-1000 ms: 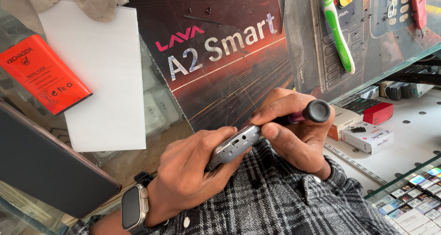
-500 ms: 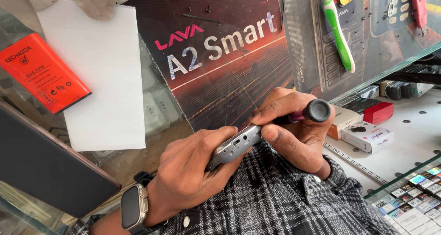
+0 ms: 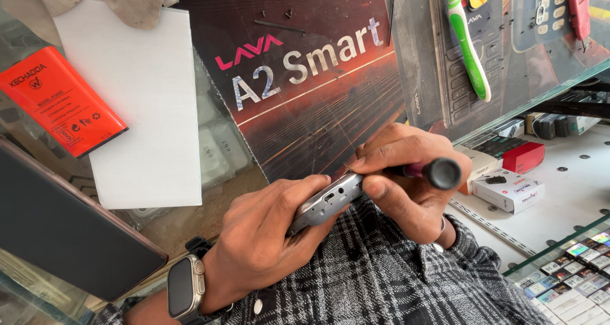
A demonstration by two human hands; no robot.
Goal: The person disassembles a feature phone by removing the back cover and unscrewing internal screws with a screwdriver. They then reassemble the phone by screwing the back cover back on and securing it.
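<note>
Hands: two bare hands met at the centre of the frame, over a grey-and-black checked sleeve along the bottom edge.
Left hand (image 3: 267,242): its grip was closed around one small grey phone (image 3: 327,204), fingers curled beneath the body and thumb along the side; the phone lay tilted, its end with ports facing the camera.
Right hand (image 3: 406,185): its grip was closed on one screwdriver (image 3: 438,172) with a dark, round-capped handle, thumb and fingertips pinching the shaft right at the phone's upper right end; the tip was hidden behind the fingers.
Phone position: centre of the frame, between both hands, held above the tabletop (image 3: 210,217) rather than lying on it.
Wrist: one smartwatch (image 3: 185,287) with a dark screen sat on the left wrist, lower left.
Upper left: one orange battery pack (image 3: 60,102) lay beside one white card (image 3: 143,102), with one beige cloth (image 3: 121,1) draped over the card's top edge.
Left edge: one dark flat slab (image 3: 63,230), possibly a tablet, lay slanted.
Centre top: one dark printed poster (image 3: 305,90) lay under the glass.
Upper right: one green-and-white toothbrush (image 3: 467,39) rested on a picture of a keypad.
Right side: one red box (image 3: 524,156) and one white box (image 3: 511,191) sat on a white shelf below.
</note>
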